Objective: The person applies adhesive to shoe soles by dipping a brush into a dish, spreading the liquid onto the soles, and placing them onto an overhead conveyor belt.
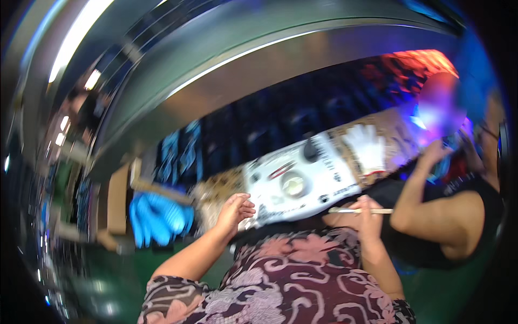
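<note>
While right hand [362,215] grips stick [360,210], white panel [302,183] behind

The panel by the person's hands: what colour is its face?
White panel, with dark knobs; head view.

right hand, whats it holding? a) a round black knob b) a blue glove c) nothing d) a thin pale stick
d: the right hand is closed around a thin pale stick that pokes out sideways toward the other person's arm, just below the white panel.
</note>
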Demonstrator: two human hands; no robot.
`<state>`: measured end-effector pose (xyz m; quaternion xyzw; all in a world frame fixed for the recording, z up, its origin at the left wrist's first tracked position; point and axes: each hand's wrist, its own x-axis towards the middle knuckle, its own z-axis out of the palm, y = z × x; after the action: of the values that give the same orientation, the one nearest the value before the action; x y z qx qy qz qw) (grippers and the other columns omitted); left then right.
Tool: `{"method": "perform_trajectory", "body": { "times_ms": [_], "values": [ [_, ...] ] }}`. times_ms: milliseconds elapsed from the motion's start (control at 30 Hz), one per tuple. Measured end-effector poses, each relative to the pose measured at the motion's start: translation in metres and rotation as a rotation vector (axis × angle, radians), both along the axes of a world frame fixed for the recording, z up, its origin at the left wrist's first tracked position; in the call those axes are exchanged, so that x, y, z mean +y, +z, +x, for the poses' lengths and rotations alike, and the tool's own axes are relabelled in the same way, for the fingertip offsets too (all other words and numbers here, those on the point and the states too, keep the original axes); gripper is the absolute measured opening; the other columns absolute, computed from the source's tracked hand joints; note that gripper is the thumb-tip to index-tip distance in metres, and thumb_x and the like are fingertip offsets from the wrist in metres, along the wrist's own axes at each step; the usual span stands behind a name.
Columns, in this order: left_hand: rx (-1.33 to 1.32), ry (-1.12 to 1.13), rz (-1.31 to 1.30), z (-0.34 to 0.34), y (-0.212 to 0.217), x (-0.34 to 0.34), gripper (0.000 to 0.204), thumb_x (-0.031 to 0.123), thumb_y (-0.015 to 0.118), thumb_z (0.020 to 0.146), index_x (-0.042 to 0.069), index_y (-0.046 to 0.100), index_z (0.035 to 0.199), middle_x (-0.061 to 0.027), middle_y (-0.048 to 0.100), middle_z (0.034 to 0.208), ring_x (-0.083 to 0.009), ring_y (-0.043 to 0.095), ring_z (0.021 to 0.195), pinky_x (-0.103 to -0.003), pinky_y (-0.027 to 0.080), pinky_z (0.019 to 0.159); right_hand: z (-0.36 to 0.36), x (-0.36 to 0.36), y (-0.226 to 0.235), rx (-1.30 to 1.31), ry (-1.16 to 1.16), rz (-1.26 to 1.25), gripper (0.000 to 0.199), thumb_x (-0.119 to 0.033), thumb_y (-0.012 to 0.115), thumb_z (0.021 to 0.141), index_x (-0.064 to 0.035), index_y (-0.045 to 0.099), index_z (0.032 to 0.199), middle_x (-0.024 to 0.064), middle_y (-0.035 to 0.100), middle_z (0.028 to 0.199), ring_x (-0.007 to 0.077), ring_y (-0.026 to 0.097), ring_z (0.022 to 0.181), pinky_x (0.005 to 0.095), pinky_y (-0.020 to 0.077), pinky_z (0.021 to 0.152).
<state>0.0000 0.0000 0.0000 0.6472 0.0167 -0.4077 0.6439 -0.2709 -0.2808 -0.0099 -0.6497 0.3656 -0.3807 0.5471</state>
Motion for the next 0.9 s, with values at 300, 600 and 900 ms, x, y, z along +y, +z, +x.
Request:
{"method": "perform_trajectory", "body": {
  "times_ms": [300,600,900],
  "values": [
    [0.304,0.834,0.036,-0.026,-0.046,0.267,0.087,0.041,0.069,0.080,0.009,0.022,0.145,-0.0164,0.050,0.118,-0.0282,0.055,0.102,-0.041,0.048,0.089,0.097,0.046,-0.025,-0.079,0.314,0.222,0.040,-0.027,0.048,0.098,-0.0008,0.059,0.071,0.0048,0.053,0.065,0.0111,0.045,0.061,0.0280,0.0406,0.077],
    [0.234,0.905,-0.266,0.072,-0.083,0.239,0.052,0.018,0.065,0.082,0.005,0.041,0.126,-0.0145,0.049,0.119,-0.0298,0.053,0.107,-0.041,0.045,0.095,0.114,0.077,-0.004,-0.019,0.414,0.086,0.040,-0.029,0.051,0.096,-0.0001,0.060,0.071,0.0044,0.055,0.065,0.0100,0.044,0.059,0.0253,0.0395,0.069],
    [0.000,0.718,-0.032,0.017,-0.089,0.281,0.054,0.003,0.053,0.080,0.001,0.033,0.130,-0.0167,0.046,0.125,-0.0294,0.051,0.113,-0.043,0.048,0.090,0.117,0.089,-0.008,0.025,0.377,0.148,0.038,-0.029,0.054,0.095,-0.0009,0.062,0.071,0.0041,0.057,0.066,0.0091,0.046,0.060,0.0228,0.0368,0.063]
  ]
}}
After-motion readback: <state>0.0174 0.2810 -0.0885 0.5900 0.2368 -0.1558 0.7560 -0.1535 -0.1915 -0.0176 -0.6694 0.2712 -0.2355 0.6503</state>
